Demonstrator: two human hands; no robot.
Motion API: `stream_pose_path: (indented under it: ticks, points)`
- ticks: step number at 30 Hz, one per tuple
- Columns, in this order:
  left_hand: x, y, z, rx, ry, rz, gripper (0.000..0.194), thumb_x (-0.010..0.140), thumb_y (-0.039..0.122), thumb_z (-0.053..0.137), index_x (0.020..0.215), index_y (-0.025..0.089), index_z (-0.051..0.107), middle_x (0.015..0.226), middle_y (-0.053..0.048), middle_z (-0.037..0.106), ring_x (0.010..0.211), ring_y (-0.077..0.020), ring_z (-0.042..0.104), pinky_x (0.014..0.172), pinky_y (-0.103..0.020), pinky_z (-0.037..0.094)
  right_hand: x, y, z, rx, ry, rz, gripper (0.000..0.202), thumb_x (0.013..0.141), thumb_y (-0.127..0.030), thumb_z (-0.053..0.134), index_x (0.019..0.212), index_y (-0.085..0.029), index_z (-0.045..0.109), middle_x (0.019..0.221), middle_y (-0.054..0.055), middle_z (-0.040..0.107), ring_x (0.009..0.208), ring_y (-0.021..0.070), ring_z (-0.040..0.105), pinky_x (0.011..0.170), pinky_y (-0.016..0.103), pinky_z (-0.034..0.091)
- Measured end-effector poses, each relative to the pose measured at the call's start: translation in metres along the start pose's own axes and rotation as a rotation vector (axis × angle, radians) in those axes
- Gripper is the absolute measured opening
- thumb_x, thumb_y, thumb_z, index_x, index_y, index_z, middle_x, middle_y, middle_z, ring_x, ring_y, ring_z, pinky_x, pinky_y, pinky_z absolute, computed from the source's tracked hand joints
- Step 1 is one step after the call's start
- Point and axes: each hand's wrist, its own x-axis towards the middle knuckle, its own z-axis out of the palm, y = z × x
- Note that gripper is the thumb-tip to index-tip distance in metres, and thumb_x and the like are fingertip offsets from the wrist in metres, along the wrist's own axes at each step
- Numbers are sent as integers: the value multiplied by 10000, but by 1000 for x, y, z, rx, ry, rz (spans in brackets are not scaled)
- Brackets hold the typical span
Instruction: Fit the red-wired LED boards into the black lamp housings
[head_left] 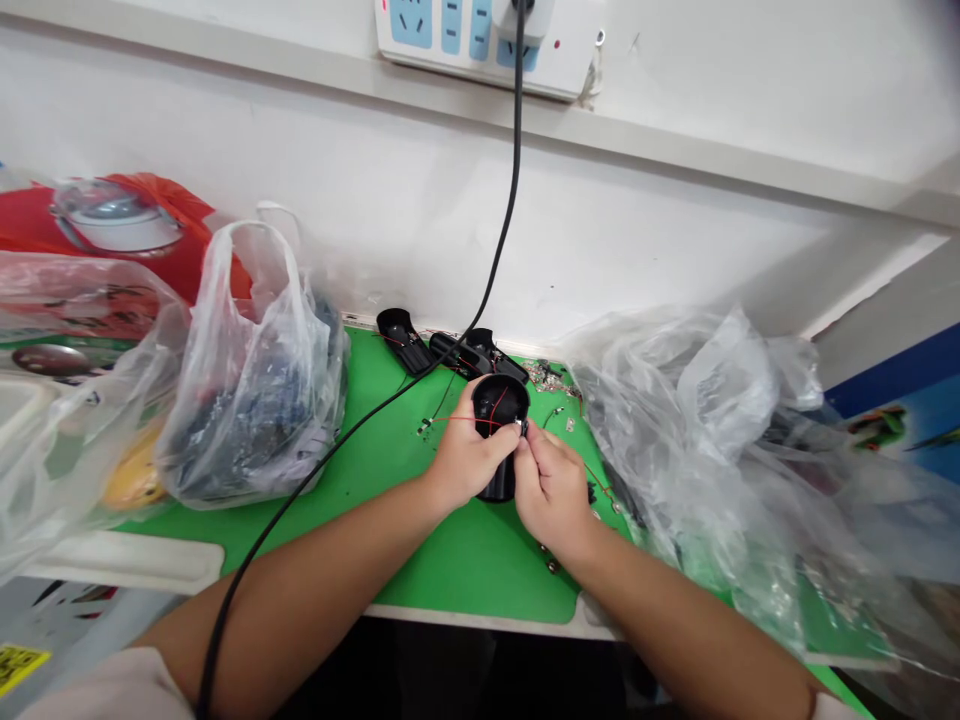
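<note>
My left hand (466,452) wraps around a black cup-shaped plastic housing (500,405), holding it upright over the green mat (457,560). Thin red wires (480,419) run across and inside its open top. My right hand (550,483) sits against the housing's right side, with its fingertips pinching a small metal part at the rim by the wires. Both forearms reach in from the bottom of the view.
Two more black housing halves (405,338) lie at the back of the mat. A black power cord (495,260) drops from a wall socket strip (480,35) and crosses the mat. A bag of dark parts (255,400) stands left, crumpled clear bags (697,420) right.
</note>
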Motion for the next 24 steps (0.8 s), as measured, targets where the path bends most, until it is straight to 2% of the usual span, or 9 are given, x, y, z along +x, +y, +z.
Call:
stream_pose_path:
  ticks: [5, 8, 11, 15, 18, 21, 24]
  points:
    - [-3, -1, 0, 53, 1, 79, 507, 720, 150, 625, 1202, 202, 477, 1030, -27, 612, 879, -143, 593, 809, -285, 484, 0, -2, -1, -75, -1, -94, 249, 915, -146, 381, 998, -120, 614, 738, 85, 606, 669, 192, 577, 627, 328, 488]
    - [-1, 2, -1, 31, 0, 56, 493, 716, 160, 635, 1183, 207, 485, 1027, -23, 613, 886, -144, 594, 818, -289, 487, 3, -4, -3, -115, -17, -101, 258, 914, -154, 381, 1011, -118, 617, 737, 86, 605, 668, 196, 572, 632, 336, 487]
    - [1, 9, -2, -76, -23, -81, 460, 707, 208, 664, 1134, 222, 492, 931, 2, 621, 788, -131, 605, 757, -284, 507, 10, -3, -10, -31, -51, -68, 240, 921, -193, 415, 986, -140, 640, 711, 57, 575, 638, 175, 552, 608, 315, 472]
    - [-1, 20, -3, -227, -148, -401, 481, 703, 294, 665, 1118, 257, 426, 743, 36, 606, 555, -144, 605, 535, -295, 517, 22, 13, -22, 216, -50, 85, 213, 910, -285, 518, 997, -178, 680, 683, 18, 561, 621, 150, 549, 617, 304, 482]
    - [-3, 22, -5, -278, -305, -571, 514, 681, 263, 625, 1141, 262, 395, 725, 5, 634, 523, -180, 622, 453, -296, 502, 30, 30, -28, 513, -1, 262, 329, 906, -361, 536, 1200, -237, 616, 972, 53, 659, 859, 185, 627, 778, 361, 529]
    - [-3, 18, -8, -307, -444, -674, 547, 654, 242, 608, 1153, 261, 384, 749, -22, 654, 540, -198, 639, 440, -297, 502, 33, 39, -30, 760, -137, 325, 456, 904, -419, 525, 1345, -308, 493, 1277, 43, 591, 1074, 223, 598, 834, 395, 544]
    - [-2, 14, -10, -303, -522, -717, 537, 652, 259, 636, 1130, 251, 391, 771, -19, 648, 540, -187, 633, 460, -293, 496, 34, 40, -33, 816, -311, 355, 507, 894, -460, 533, 1378, -331, 454, 1311, 32, 581, 1026, 225, 632, 787, 397, 571]
